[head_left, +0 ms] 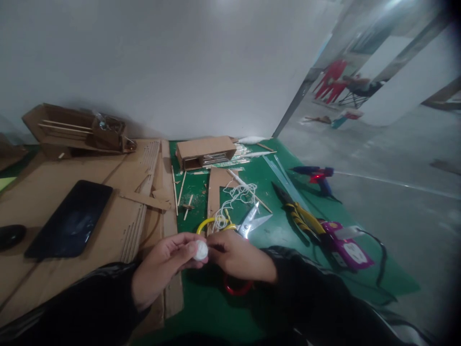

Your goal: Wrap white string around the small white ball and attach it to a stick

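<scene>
A small round white object, perhaps a ball of string, (201, 250) is gripped between the thumb and fingers of my left hand (169, 257). Right beside it, my right hand (239, 253) is closed, its fingertips near the ball; what they hold, if anything, is hidden. Beyond my hands lie open scissors (251, 221) with a yellow handle, and red-handled scissors (238, 288) show partly under my right hand. Loose white string (239, 193) lies tangled behind the scissors, next to a thin stick (252, 193).
Pliers (298, 216), a purple box (347, 247) and a glue gun (319, 178) are on the right of the green table (216, 312). Cardboard boxes (205, 150) stand near the wall. A black tablet (70, 218) lies on cardboard at left.
</scene>
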A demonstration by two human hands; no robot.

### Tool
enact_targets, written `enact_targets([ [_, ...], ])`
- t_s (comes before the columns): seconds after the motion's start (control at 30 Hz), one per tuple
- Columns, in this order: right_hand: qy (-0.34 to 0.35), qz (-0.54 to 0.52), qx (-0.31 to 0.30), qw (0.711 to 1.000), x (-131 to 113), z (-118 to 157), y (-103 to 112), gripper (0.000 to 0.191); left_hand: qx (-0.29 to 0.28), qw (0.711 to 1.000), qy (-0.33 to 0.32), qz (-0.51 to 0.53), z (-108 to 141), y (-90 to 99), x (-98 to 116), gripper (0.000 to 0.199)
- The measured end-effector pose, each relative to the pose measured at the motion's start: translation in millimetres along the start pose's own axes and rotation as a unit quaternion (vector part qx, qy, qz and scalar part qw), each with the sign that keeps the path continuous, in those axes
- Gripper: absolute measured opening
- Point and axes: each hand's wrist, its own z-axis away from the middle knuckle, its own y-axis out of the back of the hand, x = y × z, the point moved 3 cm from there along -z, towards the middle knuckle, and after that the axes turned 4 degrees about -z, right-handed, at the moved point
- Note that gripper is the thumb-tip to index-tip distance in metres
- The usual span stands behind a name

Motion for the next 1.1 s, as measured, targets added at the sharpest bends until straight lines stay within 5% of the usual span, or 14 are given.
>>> enact_targets([
  [0.17, 0.013, -0.038, 0.085, 0.996, -16.6, 9.0, 14.7, 0.019, 0.023, 0.997, -0.033, -0.067, -1.3, -0.2, 5.0, 0.029],
  [0.47, 0.052, -0.136, 0.115, 0.983, -14.3, 5.7, 10.9, 0.010, 0.017, 0.994, -0.047, -0.098, -4.0, -0.1, 3.2, 0.026],
  [0.6, 0.027, -0.162, 0.130, 0.978, -7.1, 3.9, 5.9, 0.013, 0.012, 0.994, -0.053, -0.097, -4.6, 0.8, 1.6, 0.026],
  [0.77, -0.023, -0.323, 0.111, 0.939, -1.9, 2.1, 6.4, 0.021, 0.012, 0.994, -0.041, -0.102, -3.0, -0.2, 0.5, 0.028],
  [0.97, -0.014, -0.491, 0.125, 0.862, -8.6, 8.2, 43.4, 0.022, 0.009, 0.993, -0.042, -0.112, -4.5, -0.3, -2.3, 0.027],
  [1.03, 0.008, -0.485, 0.153, 0.861, -13.0, 23.7, 58.9, 0.022, 0.013, 0.993, -0.041, -0.111, -4.7, 0.0, -1.7, 0.028],
  [1.1, 0.015, -0.427, 0.125, 0.896, -15.8, 49.9, 66.8, 0.023, 0.025, 0.994, -0.037, -0.104, -4.6, 0.3, -0.1, 0.030],
])
